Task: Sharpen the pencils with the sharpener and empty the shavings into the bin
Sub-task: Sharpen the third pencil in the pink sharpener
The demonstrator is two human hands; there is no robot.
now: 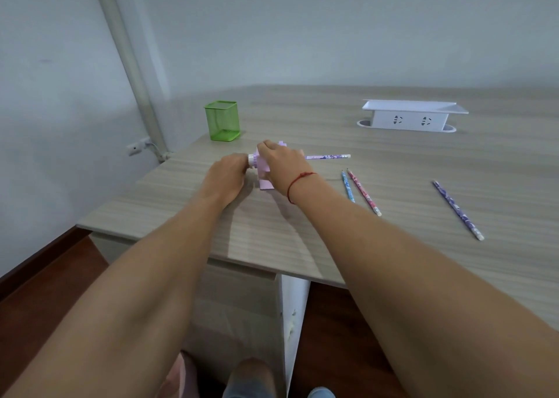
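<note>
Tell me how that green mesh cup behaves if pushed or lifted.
The green mesh cup looks see-through and empty, so probably light and easy to lift. Its flat square base suggests sliding, not rolling. It stands upright close to the table edge, so a hard shove might tip it off.

Single head-worn cam, wide-angle, pitched forward and down.

It sits above and behind both forearms, which enter from the bottom corners and stretch out to the left hand [227,173] and right hand [281,164], both on the sharpener [266,183] just above frame centre, mid-range. The table [302,231] fills the middle, its near edge crossing below the hands. Green bin [223,120] just beyond the left hand, white socket box [411,116] well beyond and right of the right hand. Wall [332,34] up top, feet [251,373] at the bottom edge.
</note>
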